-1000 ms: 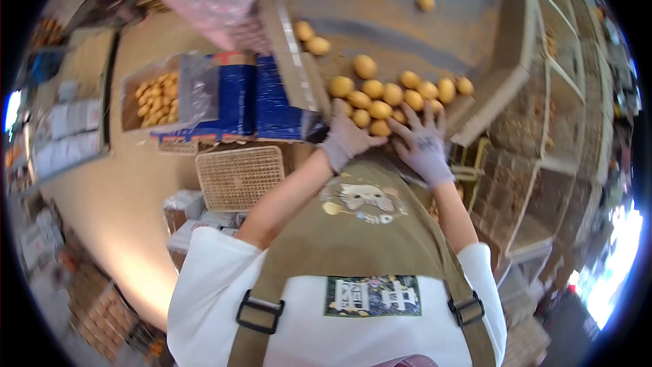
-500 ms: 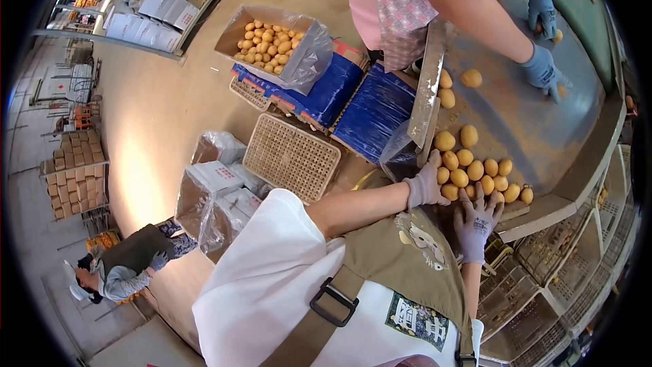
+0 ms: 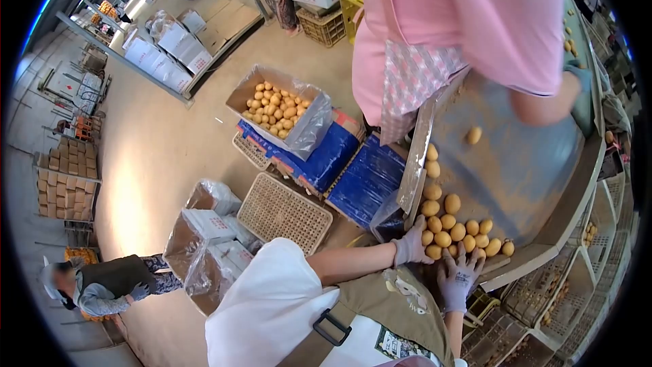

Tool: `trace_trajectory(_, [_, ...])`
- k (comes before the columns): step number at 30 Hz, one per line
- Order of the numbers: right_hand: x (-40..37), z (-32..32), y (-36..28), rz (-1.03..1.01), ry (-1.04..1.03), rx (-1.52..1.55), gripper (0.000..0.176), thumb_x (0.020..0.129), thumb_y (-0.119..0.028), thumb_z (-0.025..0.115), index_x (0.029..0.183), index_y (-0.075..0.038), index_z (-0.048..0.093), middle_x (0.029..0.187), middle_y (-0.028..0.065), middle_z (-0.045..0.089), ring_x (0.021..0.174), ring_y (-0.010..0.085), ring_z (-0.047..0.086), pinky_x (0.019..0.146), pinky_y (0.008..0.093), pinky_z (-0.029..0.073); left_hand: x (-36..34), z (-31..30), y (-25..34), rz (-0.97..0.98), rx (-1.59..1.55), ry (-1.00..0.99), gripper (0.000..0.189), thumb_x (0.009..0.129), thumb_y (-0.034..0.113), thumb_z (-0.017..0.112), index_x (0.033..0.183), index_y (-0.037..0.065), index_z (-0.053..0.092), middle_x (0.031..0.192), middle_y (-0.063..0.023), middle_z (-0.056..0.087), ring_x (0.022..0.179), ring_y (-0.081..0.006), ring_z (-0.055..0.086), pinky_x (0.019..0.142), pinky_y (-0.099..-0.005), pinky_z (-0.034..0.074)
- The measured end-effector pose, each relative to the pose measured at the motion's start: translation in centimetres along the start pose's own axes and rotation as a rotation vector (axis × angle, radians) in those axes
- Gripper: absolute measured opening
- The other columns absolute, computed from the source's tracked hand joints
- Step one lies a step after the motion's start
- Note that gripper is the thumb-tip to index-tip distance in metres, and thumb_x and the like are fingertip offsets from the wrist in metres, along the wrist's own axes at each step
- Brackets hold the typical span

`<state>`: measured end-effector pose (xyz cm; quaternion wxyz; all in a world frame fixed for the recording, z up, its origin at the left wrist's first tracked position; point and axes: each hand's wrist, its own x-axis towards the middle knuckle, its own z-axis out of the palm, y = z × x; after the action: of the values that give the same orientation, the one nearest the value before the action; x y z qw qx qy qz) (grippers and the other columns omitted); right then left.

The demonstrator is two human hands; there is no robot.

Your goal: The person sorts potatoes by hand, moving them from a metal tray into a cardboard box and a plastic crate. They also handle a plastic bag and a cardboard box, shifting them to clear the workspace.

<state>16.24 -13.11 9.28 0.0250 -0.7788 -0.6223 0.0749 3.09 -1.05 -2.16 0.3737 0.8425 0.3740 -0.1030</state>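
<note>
Yellow-brown potatoes lie clustered at the near corner of a dusty metal sorting table. My left hand, in a pale glove, rests at the cluster's left edge beside the table's raised rim, fingers extended against the potatoes. From below, my right hand, also gloved, reaches up with spread fingers touching the nearest potatoes. Neither hand is closed around one. A few more potatoes lie along the left rim, and a single potato sits farther up the surface.
A co-worker in pink leans over the far side of the table. To the left stand a potato-filled box, blue-wrapped cartons and an upturned crate. Plastic crates line the lower right. Another person stands farther left.
The view has shifted, so the table sits lower. The co-worker in pink has leaned in, with an arm drawn toward the upper right. Another potato has joined the cluster's upper left; my hands stay against it.
</note>
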Motion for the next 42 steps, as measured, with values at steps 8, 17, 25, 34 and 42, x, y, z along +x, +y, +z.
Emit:
trace_trajectory(8, [-0.1, 0.4, 0.0, 0.009, 0.028, 0.024, 0.038, 0.081, -0.026, 0.070, 0.119, -0.026, 0.075, 0.146, 0.0126, 0.056, 0.143, 0.0497, 0.035, 0.122, 0.0652, 0.014, 2.5, 5.7, -2.9, 0.048, -0.500, 0.032, 0.101, 0.085, 0.061, 0.068, 0.157, 0.018, 0.011, 0.166, -0.0095, 0.020, 0.150, -0.0333, 0.024, 0.124, -0.0516, 0.020])
trace_trajectory(17, [0.0, 0.2, 0.0, 0.015, 0.016, 0.030, 0.041, 0.078, -0.025, 0.072, 0.118, -0.027, 0.076, 0.146, 0.0106, 0.057, 0.143, 0.0497, 0.035, 0.122, 0.0653, 0.014, 1.7, 3.8, -2.0, 0.011, -0.459, 0.072, 0.136, 0.065, 0.058, 0.085, 0.156, 0.000, 0.002, 0.162, -0.0206, 0.019, 0.150, -0.0371, 0.022, 0.125, -0.0436, 0.020])
trace_trajectory(25, [0.0, 0.4, 0.0, -0.028, 0.110, 0.048, 0.039, 0.078, -0.026, 0.074, 0.116, -0.026, 0.075, 0.142, 0.0123, 0.059, 0.139, 0.0515, 0.039, 0.119, 0.0681, 0.019, -0.4, 0.2, -0.5, 0.031, -1.051, 0.020, 0.139, 0.060, 0.059, 0.086, 0.155, -0.003, 0.006, 0.160, -0.0211, 0.023, 0.147, -0.0353, 0.027, 0.125, -0.0431, 0.021])
trace_trajectory(34, [0.0, 0.4, 0.5, -0.002, 0.119, 0.026, 0.038, 0.079, -0.029, 0.074, 0.116, -0.029, 0.074, 0.143, 0.0063, 0.057, 0.137, 0.0486, 0.041, 0.115, 0.0675, 0.024, -0.9, -2.7, 0.5, -0.465, -2.264, -0.346, 0.082, 0.093, 0.070, 0.043, 0.157, 0.021, 0.028, 0.163, -0.0061, 0.034, 0.151, -0.0312, 0.027, 0.120, -0.0653, 0.019])
trace_trajectory(42, [0.0, 1.3, 0.9, 0.012, 0.113, 0.071, 0.037, 0.081, -0.029, 0.073, 0.118, -0.028, 0.073, 0.142, 0.0085, 0.058, 0.133, 0.0476, 0.046, 0.117, 0.0656, 0.024, -1.1, -3.9, 0.4, -0.540, -2.271, -0.433, 0.090, 0.089, 0.079, 0.035, 0.158, 0.021, 0.030, 0.165, -0.0095, 0.029, 0.152, -0.0384, 0.025, 0.114, -0.0739, 0.018])
